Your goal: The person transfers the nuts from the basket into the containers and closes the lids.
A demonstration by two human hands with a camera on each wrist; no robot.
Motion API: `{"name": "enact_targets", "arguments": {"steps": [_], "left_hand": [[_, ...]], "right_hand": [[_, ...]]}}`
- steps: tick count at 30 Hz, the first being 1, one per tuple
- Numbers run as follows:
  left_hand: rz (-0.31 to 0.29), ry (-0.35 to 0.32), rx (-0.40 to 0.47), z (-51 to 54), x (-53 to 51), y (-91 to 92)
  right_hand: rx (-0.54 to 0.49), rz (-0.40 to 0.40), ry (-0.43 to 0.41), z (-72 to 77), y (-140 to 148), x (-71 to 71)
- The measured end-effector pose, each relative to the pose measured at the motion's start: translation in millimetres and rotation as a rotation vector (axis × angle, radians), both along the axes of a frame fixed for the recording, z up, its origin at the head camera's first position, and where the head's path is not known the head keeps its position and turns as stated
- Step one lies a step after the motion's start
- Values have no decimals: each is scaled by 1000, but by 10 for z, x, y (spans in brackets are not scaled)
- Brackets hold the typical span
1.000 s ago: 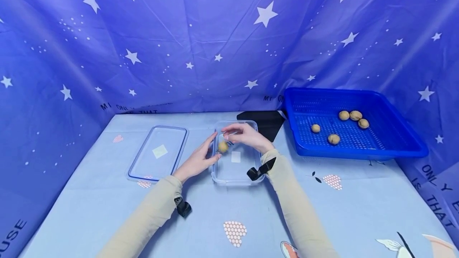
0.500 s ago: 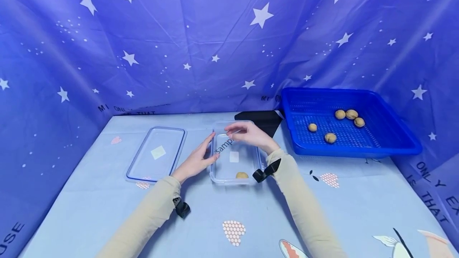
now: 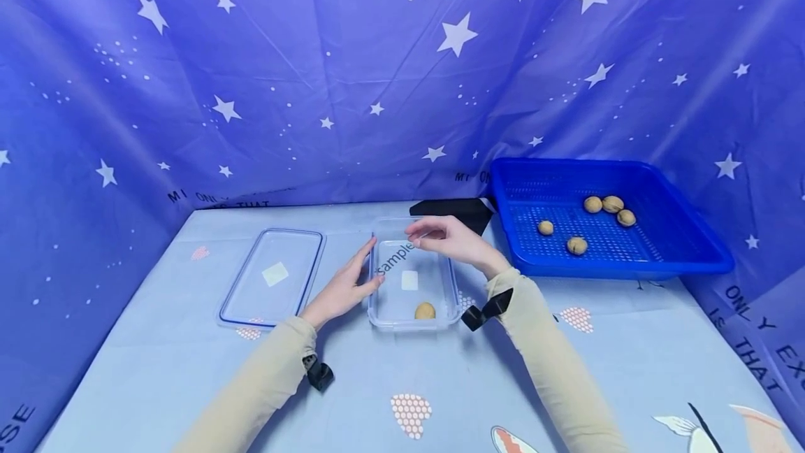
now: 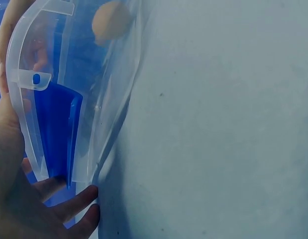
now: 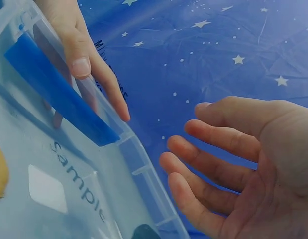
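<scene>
A clear plastic food container (image 3: 411,325) with a "sample" marking on its floor stands in the middle of the table. One walnut (image 3: 425,310) lies inside at its near end; the right wrist view shows only its edge. My left hand (image 3: 342,291) rests against the container's left side, thumb at the rim and fingers extended. Over the far right part of the container hovers my right hand (image 3: 455,242). Its fingers (image 5: 213,149) are loosely bent with nothing between them. In the left wrist view the walnut (image 4: 112,21) shows through the clear wall.
A clear lid (image 3: 272,278) with a blue seal lies left of the container. At the right sits a blue perforated basket (image 3: 613,272) holding several walnuts (image 3: 576,246). A black flat piece (image 3: 455,212) lies behind the container. A starry blue curtain (image 3: 314,75) encloses the table.
The walnut has gone from near the container's left side to its near end. My right hand has drawn slightly right. The left hand stays at the container's side.
</scene>
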State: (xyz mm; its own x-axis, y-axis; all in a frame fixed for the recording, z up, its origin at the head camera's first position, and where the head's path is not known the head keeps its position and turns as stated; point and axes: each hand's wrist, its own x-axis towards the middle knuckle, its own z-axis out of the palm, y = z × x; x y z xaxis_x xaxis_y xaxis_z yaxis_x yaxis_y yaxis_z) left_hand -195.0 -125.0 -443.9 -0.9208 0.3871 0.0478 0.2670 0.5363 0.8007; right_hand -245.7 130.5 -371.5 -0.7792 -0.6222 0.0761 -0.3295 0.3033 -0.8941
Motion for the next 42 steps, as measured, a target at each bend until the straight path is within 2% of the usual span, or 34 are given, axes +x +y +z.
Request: {"name": "enact_targets", "arguments": {"steps": [11,16,28,34,42], "left_hand": [[-12,24,6,-10,5,1],[-20,21,11,-11,9,4],[-12,2,6,-15,2,-6],[-1,-4,-2,-6,8,-9],[0,-5,-11,-23,8,-2]], "right_hand": [[101,-11,116,134,364,90],[120,-73,117,179,566,140],[155,-187,183,254,1026,170],[206,-244,177,322,1177,179],[254,-287,176,331,1372,215]]}}
